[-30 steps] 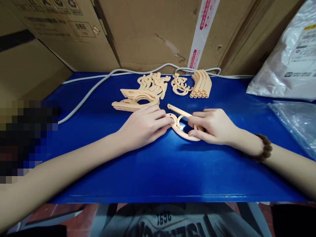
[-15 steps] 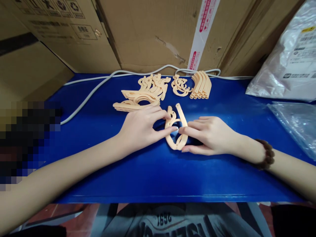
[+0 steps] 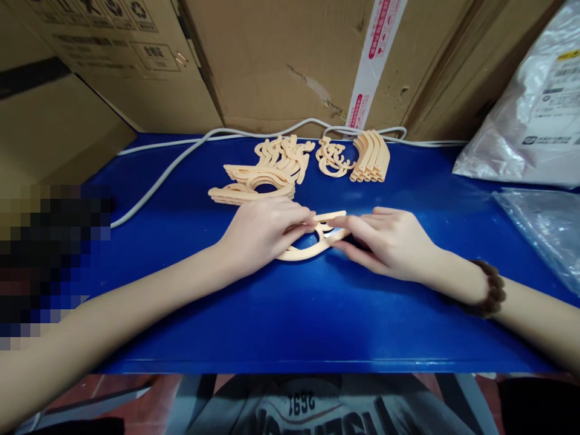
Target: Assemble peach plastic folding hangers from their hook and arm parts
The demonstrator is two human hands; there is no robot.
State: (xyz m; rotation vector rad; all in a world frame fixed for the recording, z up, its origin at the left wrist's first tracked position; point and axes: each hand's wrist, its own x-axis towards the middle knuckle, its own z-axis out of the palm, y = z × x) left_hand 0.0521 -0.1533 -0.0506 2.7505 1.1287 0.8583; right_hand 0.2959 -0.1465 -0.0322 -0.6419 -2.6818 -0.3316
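Between my two hands is a cream plastic folding hanger (image 3: 302,254), with curved arms around a round opening. My left hand (image 3: 265,229) pinches its left part between thumb and fingers, partly covering it. The thumb and index finger of my right hand (image 3: 389,241) grip its right end. Just beyond my left hand lies a stack of similar cream pieces (image 3: 251,195). Behind that stack are several wavy cream pieces (image 3: 285,156). Small cream hooks (image 3: 333,160) lie to their right, beside a row of curved tubular arms (image 3: 374,158).
The blue table (image 3: 290,326) carries everything. A white cable (image 3: 156,193) runs along its back. Cardboard boxes (image 3: 272,60) stand behind it. At the right are a white plastic parcel bag (image 3: 521,133) and a clear plastic bag (image 3: 544,223).
The hanger has turned from upright, with its two arms pointing away from me, to lying sideways. Its right arm end now points to the right, and both hands have shifted their hold.
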